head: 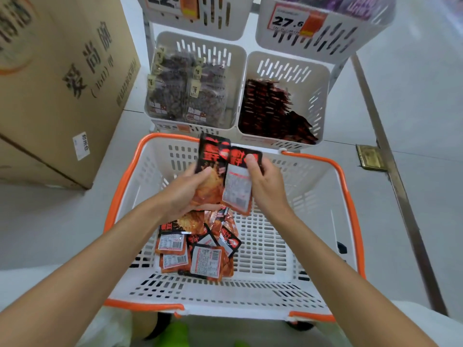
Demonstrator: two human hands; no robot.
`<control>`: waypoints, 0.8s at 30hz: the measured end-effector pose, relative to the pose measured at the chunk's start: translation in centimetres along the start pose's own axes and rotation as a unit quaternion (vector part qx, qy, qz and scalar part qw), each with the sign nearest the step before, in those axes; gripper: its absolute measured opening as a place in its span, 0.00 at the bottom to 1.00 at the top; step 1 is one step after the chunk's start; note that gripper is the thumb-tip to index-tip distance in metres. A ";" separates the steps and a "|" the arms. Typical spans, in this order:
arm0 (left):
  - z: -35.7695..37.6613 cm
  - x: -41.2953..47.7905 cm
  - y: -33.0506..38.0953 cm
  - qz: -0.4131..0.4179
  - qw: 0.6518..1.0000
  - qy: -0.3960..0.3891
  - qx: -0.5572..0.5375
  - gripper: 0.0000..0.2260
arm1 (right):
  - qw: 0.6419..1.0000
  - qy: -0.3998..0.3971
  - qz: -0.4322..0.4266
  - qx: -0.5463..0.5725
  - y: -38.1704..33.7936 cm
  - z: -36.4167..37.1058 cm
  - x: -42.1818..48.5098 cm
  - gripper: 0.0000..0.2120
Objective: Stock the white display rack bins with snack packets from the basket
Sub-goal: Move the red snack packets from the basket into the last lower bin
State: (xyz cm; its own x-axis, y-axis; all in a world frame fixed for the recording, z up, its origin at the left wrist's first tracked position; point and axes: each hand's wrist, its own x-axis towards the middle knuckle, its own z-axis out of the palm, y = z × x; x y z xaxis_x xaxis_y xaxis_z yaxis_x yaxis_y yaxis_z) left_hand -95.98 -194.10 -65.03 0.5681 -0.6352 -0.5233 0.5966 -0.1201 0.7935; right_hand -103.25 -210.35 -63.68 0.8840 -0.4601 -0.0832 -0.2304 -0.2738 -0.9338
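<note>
Two packets (213,156) were held above the far edge of the basket (348,196), left hand (190,189) curled round one, right hand (265,186) pinching the other, apparently meant for the bin (324,96).

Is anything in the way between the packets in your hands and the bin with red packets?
Nothing visible. The left hand and right hand hold red-and-black snack packets above the orange-rimmed white basket; the open-topped white bin sits just past it.
</note>
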 end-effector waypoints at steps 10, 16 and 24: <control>1.1 1.4 -0.7 0.003 0.999 -0.015 0.034 0.27 | 0.996 -0.074 -0.015 -0.057 0.6 -1.5 2.0 0.43; 3.6 4.6 1.5 0.089 0.977 -0.053 0.187 0.20 | 0.996 -0.008 0.031 0.086 -0.6 -3.1 4.7 0.37; 5.8 13.5 11.0 0.220 0.747 -0.036 0.626 0.15 | 0.961 -0.175 -0.092 -0.194 -2.7 -12.6 11.9 0.27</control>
State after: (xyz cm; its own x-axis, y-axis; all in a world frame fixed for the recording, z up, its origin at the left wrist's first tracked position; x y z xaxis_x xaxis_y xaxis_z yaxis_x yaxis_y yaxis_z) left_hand -85.03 -208.40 -61.54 0.4947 -0.8572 -0.1429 -0.6629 -0.4785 0.5759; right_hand -97.26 -225.70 -57.79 0.9913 -0.0797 -0.1052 -0.1317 -0.6491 -0.7492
